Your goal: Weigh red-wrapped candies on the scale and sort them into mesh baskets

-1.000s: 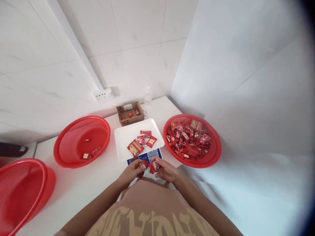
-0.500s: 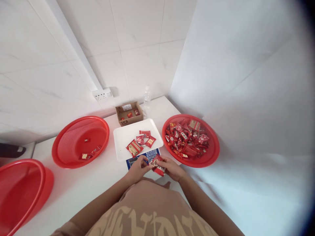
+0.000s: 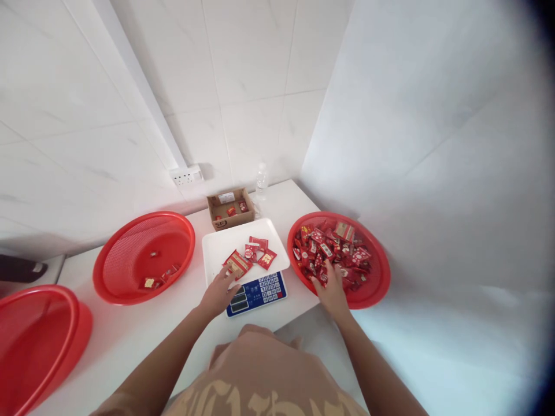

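Observation:
A white tray (image 3: 217, 245) sits on the blue scale (image 3: 256, 294), with several red packets (image 3: 267, 258) on it. My left hand (image 3: 220, 292) is open at the tray's front left edge, its fingertips by a red and tan packet (image 3: 237, 264). To the right, a red basket (image 3: 381, 271) holds a heap of red packets (image 3: 323, 240). Over the basket's near left rim my right hand (image 3: 333, 289) reaches in with fingers apart, touching or just above the packets; nothing shows in its grasp.
A cardboard box (image 3: 234, 221) with a few packets stands behind the tray, beside a clear bottle (image 3: 261, 176). On the left are a red basket (image 3: 102, 254) holding several packets and another red basket (image 3: 71, 312). A wall socket (image 3: 186, 175) is behind.
My hands have separated. The red packet they held between them is no longer in them. My left hand moved left to the tray, and my right hand moved right into the basket, its fingers now spread.

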Demonstrator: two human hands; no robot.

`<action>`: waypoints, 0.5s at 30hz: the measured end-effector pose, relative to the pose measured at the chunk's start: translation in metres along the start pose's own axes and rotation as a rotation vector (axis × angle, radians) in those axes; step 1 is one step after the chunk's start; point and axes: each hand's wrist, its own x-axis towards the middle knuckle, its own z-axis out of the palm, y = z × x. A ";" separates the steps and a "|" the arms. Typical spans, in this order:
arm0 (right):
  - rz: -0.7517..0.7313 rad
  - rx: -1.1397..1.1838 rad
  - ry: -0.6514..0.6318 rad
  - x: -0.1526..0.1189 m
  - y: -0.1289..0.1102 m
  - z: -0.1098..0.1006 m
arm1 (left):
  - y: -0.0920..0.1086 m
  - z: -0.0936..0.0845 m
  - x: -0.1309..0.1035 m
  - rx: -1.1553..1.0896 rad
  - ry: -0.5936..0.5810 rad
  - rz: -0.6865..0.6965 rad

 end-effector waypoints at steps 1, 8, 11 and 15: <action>-0.012 -0.031 -0.019 -0.003 -0.001 0.004 | -0.003 0.000 0.001 -0.030 0.007 0.008; -0.062 -0.093 -0.117 -0.016 -0.006 0.022 | -0.067 -0.047 -0.003 0.081 0.384 -0.406; -0.092 -0.112 -0.119 -0.019 -0.006 0.023 | -0.106 -0.067 -0.020 0.099 0.387 -0.710; -0.064 -0.139 -0.146 -0.020 -0.006 0.023 | -0.156 -0.075 -0.056 0.064 0.388 -1.053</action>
